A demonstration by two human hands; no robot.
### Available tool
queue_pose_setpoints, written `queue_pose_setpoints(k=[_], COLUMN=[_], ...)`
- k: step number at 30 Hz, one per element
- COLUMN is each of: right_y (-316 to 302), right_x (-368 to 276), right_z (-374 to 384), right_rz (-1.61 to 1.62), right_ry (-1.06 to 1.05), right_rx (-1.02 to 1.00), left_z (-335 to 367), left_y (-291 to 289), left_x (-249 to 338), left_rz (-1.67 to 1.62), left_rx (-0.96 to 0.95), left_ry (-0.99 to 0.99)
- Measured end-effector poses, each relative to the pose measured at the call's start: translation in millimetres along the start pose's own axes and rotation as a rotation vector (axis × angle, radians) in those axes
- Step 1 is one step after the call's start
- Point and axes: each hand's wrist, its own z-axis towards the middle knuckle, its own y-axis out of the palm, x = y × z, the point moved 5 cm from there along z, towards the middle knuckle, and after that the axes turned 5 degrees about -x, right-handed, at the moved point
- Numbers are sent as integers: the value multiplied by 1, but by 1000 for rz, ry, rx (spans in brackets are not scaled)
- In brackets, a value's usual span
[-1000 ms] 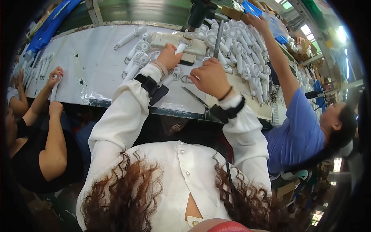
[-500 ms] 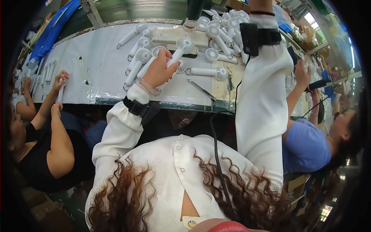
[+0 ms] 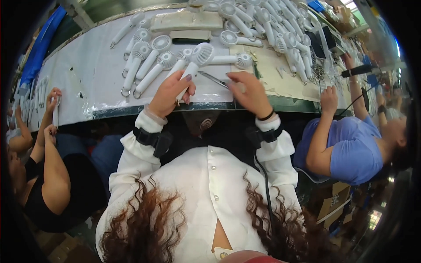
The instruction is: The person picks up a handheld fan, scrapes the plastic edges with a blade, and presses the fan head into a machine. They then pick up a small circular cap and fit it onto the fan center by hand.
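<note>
My left hand (image 3: 173, 91) is wrapped round the white handle of a handheld fan (image 3: 203, 55), its round grilled head pointing up and away from me. To the right, the bent fingers of my right hand (image 3: 251, 93) close on the near end of a slim silver pen-shaped tool (image 3: 212, 79). That end is partly covered by the fingers, and the tool's exact kind is unclear. Beyond the held fan, another white fan (image 3: 244, 60) lies sideways. Several more fans (image 3: 141, 50) with wrist rings lie side by side to the left of my left hand.
A large heap of white fans (image 3: 263, 17) fills the back right. Wrapped cream blocks (image 3: 186, 21) stand at the back middle. On the right, a person in blue (image 3: 355, 151) has hands near small metal parts (image 3: 322, 72); on the left, a person in black (image 3: 66, 184) holds a white piece.
My right arm has come back from the far right, its hand now low by the slim tool. My left hand has drawn the fan nearer to me. The view has tilted.
</note>
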Motion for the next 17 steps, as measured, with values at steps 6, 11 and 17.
queue_pose_setpoints(k=[6, 11, 17], right_y=[36, 38, 3], right_x=[-12, -2, 8], right_z=[0, 0, 25], right_rz=[-444, -557, -168], right_ry=[-167, -96, -45], right_rx=[61, 19, 304], left_z=[8, 7, 22], left_y=[6, -13, -2], left_x=[-15, -21, -16], left_rz=[-73, -40, -20], left_rx=[140, 126, 217], left_ry=[68, 79, -40])
